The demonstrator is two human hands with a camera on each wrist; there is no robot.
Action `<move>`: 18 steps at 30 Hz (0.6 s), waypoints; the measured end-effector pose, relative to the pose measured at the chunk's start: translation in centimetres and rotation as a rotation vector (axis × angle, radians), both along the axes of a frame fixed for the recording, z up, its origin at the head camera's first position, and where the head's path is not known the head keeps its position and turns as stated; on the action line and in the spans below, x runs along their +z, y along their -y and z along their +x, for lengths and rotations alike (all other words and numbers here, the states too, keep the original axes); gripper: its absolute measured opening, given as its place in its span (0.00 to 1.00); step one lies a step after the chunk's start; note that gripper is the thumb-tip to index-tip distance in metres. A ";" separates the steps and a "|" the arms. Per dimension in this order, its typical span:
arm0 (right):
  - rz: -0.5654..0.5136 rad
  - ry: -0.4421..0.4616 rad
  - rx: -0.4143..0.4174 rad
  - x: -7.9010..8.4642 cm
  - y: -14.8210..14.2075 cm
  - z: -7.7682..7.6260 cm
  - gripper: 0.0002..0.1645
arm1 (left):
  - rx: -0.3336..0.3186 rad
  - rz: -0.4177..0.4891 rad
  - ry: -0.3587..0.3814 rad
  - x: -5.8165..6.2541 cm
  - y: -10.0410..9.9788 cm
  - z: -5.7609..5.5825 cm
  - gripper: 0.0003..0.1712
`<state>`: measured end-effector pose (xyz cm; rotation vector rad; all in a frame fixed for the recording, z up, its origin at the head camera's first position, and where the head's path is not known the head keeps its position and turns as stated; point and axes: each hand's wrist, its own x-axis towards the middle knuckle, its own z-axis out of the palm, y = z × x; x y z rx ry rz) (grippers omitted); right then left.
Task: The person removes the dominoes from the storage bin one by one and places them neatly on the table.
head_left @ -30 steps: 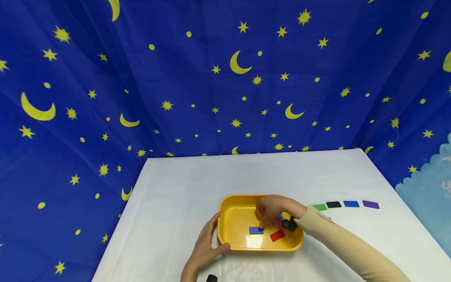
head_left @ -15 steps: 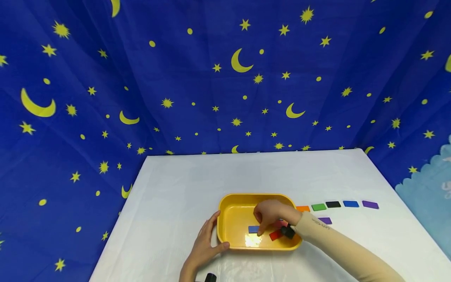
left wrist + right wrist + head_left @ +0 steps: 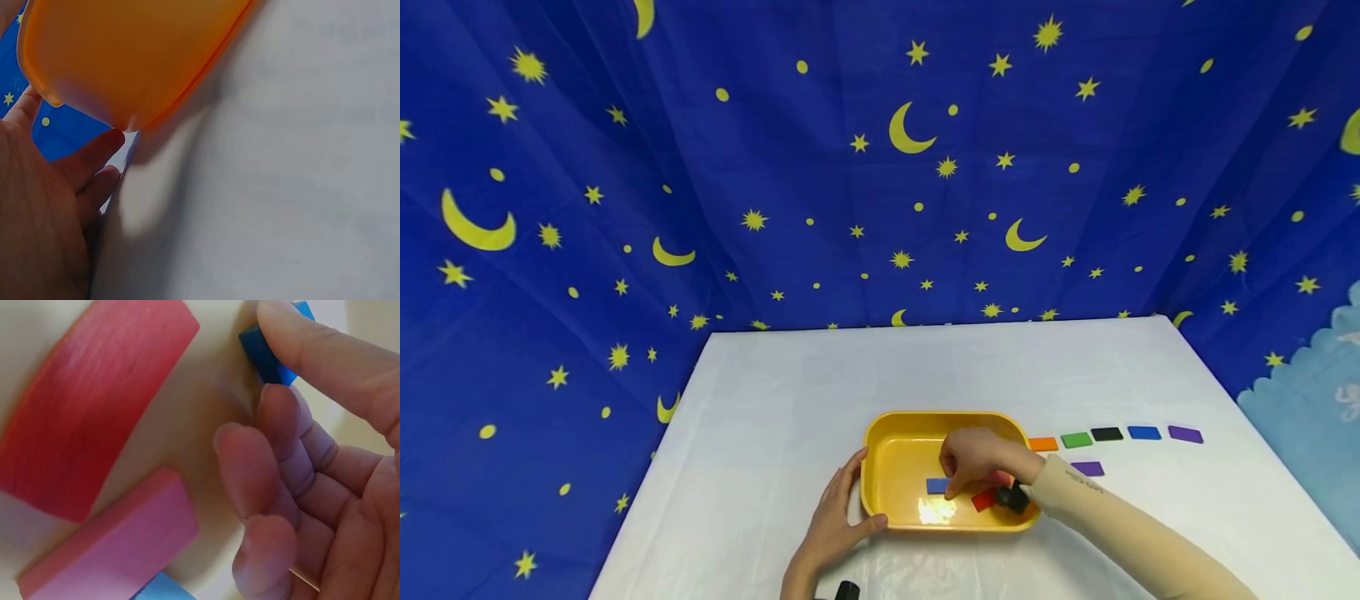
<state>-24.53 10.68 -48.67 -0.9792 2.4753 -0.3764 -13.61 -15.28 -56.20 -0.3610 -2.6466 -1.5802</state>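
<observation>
A yellow tub (image 3: 880,454) sits on the white table. My left hand (image 3: 841,517) rests against its left end, fingers at the rim and thumb at the front corner; the left wrist view shows extended fingers touching its outer wall. Inside the tub, my right hand (image 3: 973,457) pinches a flat blue block (image 3: 936,486) between thumb and fingers, near the tub floor. Beside that hand lie a red block (image 3: 100,406) and a pink block (image 3: 119,550). The corner of a light blue block (image 3: 164,589) shows below the pink one.
Right of the tub runs a row of flat blocks: orange (image 3: 1042,444), green (image 3: 1077,440), black (image 3: 1107,434), blue (image 3: 1144,432) and purple (image 3: 1185,434). Another purple block (image 3: 1087,468) lies nearer, by the right sleeve. A star-patterned blue cloth (image 3: 917,208) hangs behind the table.
My right hand has shifted slightly left and nearer me, its thumb coming to the blue block. The orange and nearer purple blocks have come into sight. My left hand stays at the tub.
</observation>
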 end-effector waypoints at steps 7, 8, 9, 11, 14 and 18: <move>-0.017 0.052 0.000 -0.4 -0.4 0.0 0.21 | -0.011 -0.014 -0.013 -0.3 0.1 0.1 0.52; -0.023 0.056 -0.003 -0.4 -0.5 0.0 0.21 | -0.010 -0.013 -0.015 -0.3 0.1 0.0 0.52; -0.027 0.060 -0.007 -0.4 -0.6 -0.1 0.21 | -0.008 -0.012 -0.016 -0.2 0.1 0.0 0.52; -0.042 0.065 -0.011 -0.4 -0.7 -0.1 0.22 | -0.002 -0.006 -0.014 -0.1 0.1 0.0 0.52; -0.061 0.096 -0.010 -0.6 -0.8 -0.2 0.22 | 0.002 -0.013 -0.013 -0.1 0.1 0.0 0.53; -0.098 0.155 0.004 -0.7 -0.9 -0.2 0.22 | 0.002 -0.019 -0.013 -0.2 0.2 -0.1 0.53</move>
